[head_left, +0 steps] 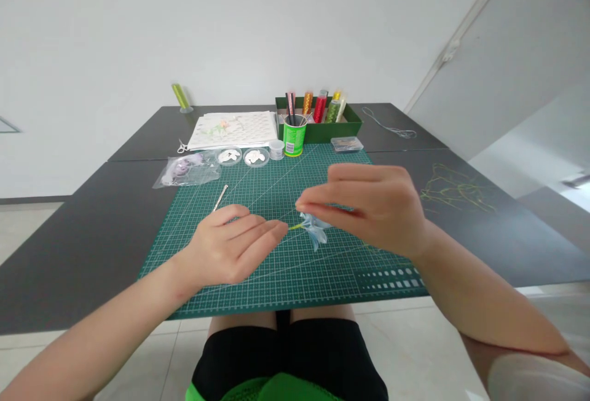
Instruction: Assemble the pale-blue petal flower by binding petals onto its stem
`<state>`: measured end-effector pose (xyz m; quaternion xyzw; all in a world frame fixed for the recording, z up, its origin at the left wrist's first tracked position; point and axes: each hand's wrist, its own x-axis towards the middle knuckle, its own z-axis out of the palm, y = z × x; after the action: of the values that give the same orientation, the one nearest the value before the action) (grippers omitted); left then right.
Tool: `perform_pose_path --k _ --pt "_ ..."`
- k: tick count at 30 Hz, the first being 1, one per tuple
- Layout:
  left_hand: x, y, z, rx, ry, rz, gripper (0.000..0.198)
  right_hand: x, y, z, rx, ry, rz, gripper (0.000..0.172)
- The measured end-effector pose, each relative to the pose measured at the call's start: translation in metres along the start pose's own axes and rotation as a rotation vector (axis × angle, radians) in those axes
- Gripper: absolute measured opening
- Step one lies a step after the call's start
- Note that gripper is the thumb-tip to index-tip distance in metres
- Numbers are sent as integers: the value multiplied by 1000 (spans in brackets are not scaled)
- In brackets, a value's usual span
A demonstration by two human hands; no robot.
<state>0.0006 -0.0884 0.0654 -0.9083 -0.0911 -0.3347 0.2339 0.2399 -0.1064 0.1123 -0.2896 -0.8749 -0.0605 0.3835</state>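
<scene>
Over the cutting mat [258,290] my left hand [242,241] is closed, thumb and forefinger pinching the thin yellow-green stem [295,227] of a small artificial flower. The pale blue flower [315,232] points to the right, its petals spread out and drooping a little. Just above it, my right hand [373,204] is closed in a pinch, the fingertips at the flower's base. Whatever lies between those fingertips is too small to make out. Part of the bloom is hidden behind the right fingers.
Behind stand a green can of tools [294,139], a green box [318,134] of thread spools, two dishes of white pieces [256,156] and a clear case [346,144]. Tweezers [220,197] and a plastic bag [187,170] lie left. Loose green strands [456,189] lie right.
</scene>
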Motion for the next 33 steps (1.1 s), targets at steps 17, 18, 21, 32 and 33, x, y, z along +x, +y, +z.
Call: perform_pose_path --k 17,18,21,32,33 --pt "-22 -15 30 -91 70 -110 12 -43 45 99 777 -190 651 23" --pt "-24 -15 33 -107 71 -162 11 -46 43 101 738 -187 624 24" --pt "-30 -16 41 -141 81 -276 11 -54 38 105 526 -152 396 22" --pt "-45 -21 47 -163 13 -398 11 -51 17 77 -182 88 -441 9" --pt "-45 -21 48 -180 -8 -391 11 -49 17 75 -212 118 -465 7"
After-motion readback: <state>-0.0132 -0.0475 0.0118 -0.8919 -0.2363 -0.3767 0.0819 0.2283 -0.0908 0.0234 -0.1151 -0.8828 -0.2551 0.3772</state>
